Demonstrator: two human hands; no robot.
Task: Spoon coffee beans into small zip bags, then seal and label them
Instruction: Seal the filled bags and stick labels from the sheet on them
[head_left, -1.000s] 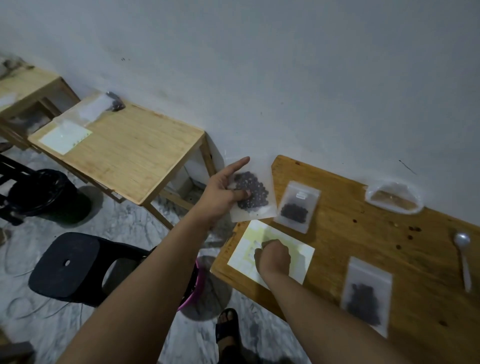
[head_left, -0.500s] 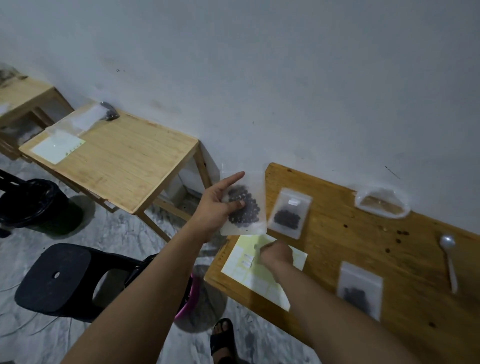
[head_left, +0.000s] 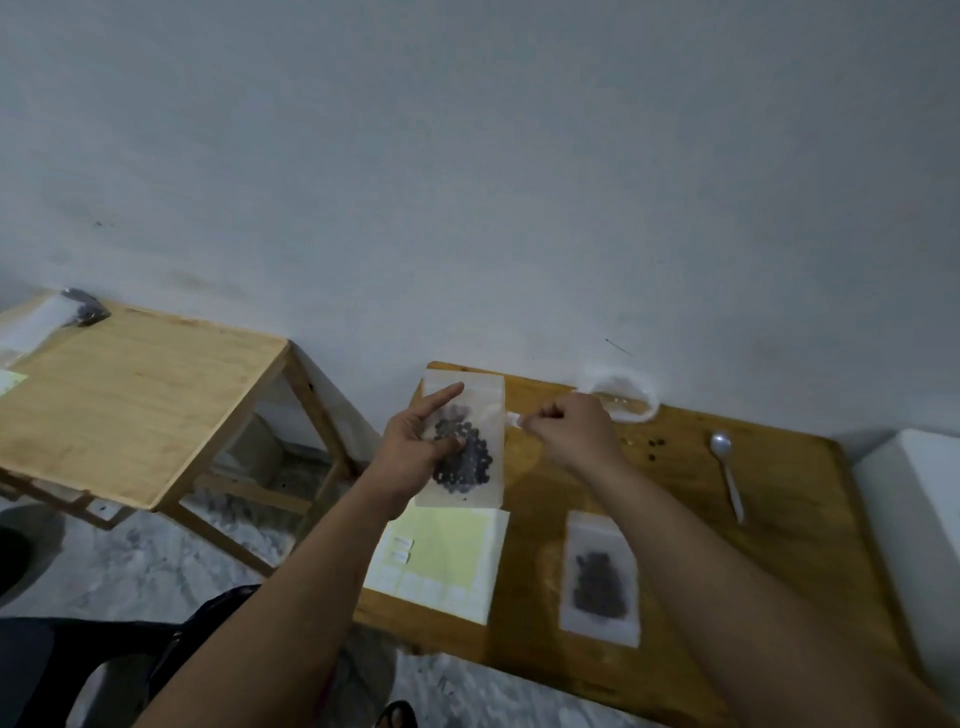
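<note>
My left hand (head_left: 415, 452) holds a small zip bag of coffee beans (head_left: 470, 457) upright above the wooden table (head_left: 779, 545), thumb on its front and index finger stretched out. My right hand (head_left: 569, 434) pinches a small white label (head_left: 511, 419) right at the bag's right edge. Below the bag lies the yellow label sheet (head_left: 447, 551). A second filled zip bag (head_left: 600, 579) lies flat on the table under my right forearm. A white plastic spoon (head_left: 727, 473) lies to the right. Another bag behind my hands is hidden.
A clear bag with beans (head_left: 623, 397) sits against the wall, with a few loose beans (head_left: 654, 447) near it. A second wooden table (head_left: 135, 400) stands to the left with a bag on its far corner. A white box (head_left: 914, 530) borders the right. A black stool (head_left: 104, 654) is below left.
My right hand left the label sheet and rose to the bag's right edge, now pinching a label. My left hand kept holding the bag, shifting it over the table.
</note>
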